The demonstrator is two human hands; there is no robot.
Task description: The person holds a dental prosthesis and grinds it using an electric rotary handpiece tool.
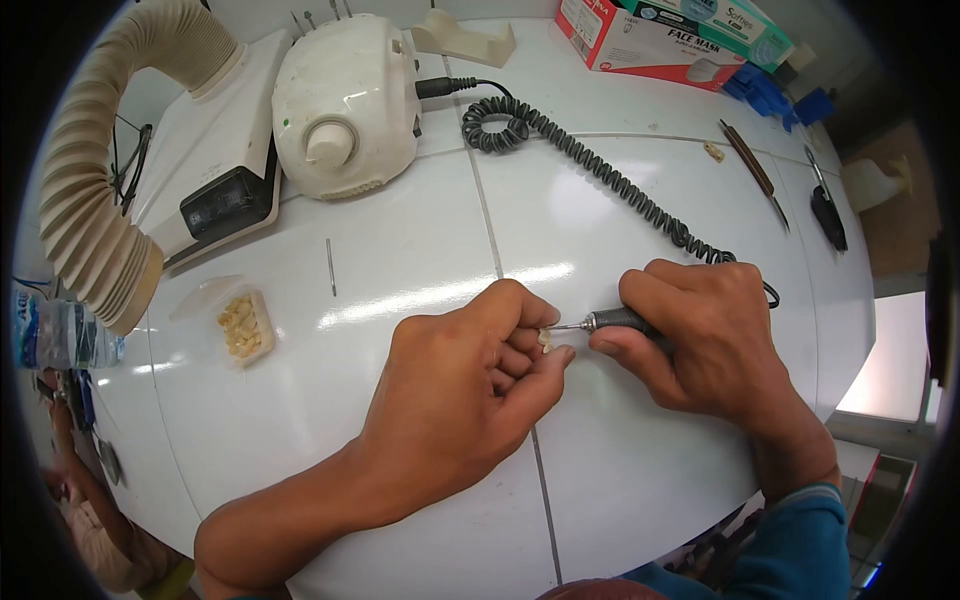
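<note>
My left hand pinches a small off-white, tooth-like piece between thumb and fingertips, its other fingers curled behind. My right hand is closed around a dark rotary handpiece, whose thin metal bur points left. The bur's tip reaches the piece; whether they touch I cannot tell, since my left fingers partly cover it. A black coiled cord runs from behind my right hand to the cream motor control unit at the back.
A small clear box of yellowish tooth-like pieces and a thin metal rod lie left. A ribbed suction hose arches above. Back right are a face mask box, a carving tool and a knife-like tool. Another person's arm shows lower left.
</note>
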